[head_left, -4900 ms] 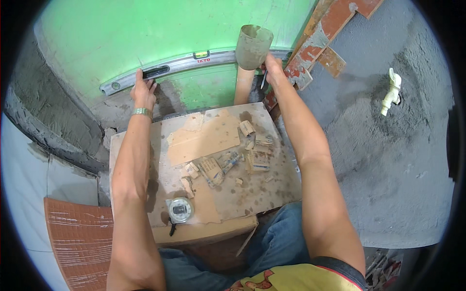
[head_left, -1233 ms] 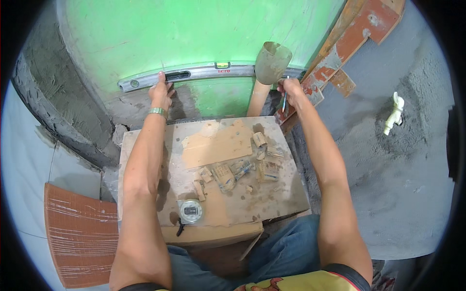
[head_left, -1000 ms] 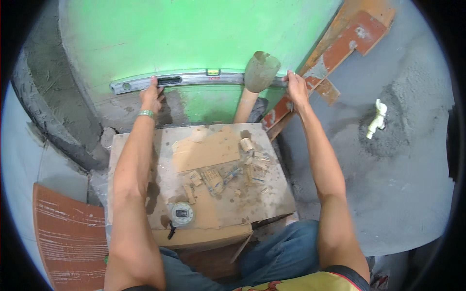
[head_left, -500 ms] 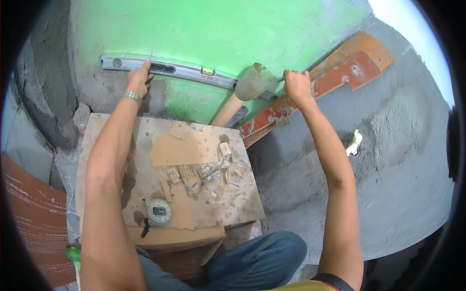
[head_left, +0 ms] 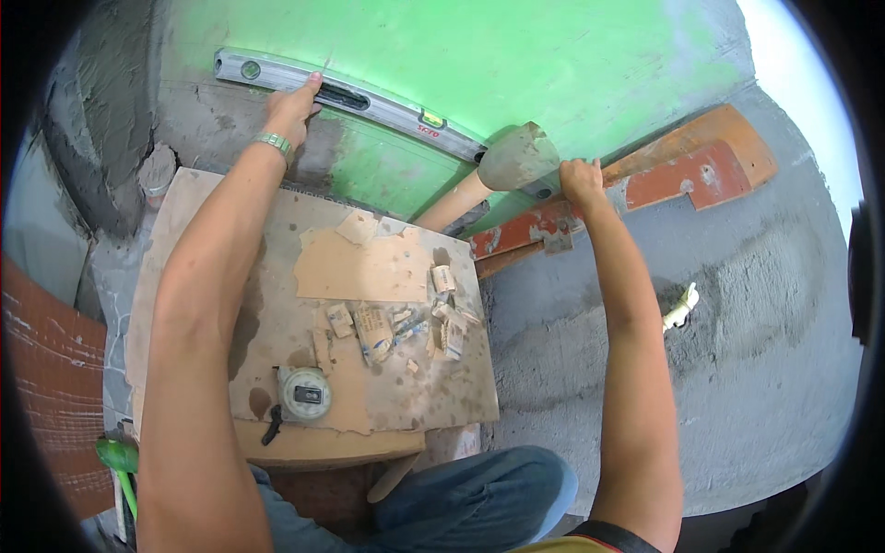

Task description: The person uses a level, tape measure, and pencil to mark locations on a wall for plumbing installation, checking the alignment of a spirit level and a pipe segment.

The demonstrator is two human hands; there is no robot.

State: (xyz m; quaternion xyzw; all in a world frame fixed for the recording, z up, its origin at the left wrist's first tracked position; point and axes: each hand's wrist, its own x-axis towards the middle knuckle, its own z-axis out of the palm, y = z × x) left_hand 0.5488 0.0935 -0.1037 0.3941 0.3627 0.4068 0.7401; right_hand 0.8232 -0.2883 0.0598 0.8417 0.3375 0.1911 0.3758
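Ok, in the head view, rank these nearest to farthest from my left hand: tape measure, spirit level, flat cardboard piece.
1. Spirit level, against the green wall, touching your left hand.
2. Flat cardboard piece, on the far half of the board.
3. Tape measure, toward that board's near left.

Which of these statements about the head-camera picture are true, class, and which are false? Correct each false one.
1. The left hand touches the spirit level. True.
2. The right hand rests on the tape measure. False: the right hand is raised near the grey collar of the pipe.
3. The wristband is on the left wrist. True.
4. The spirit level lies across the person's knees. False: it is up against the green wall.
5. A pale tap sticks out of the grey surface on the right. True.
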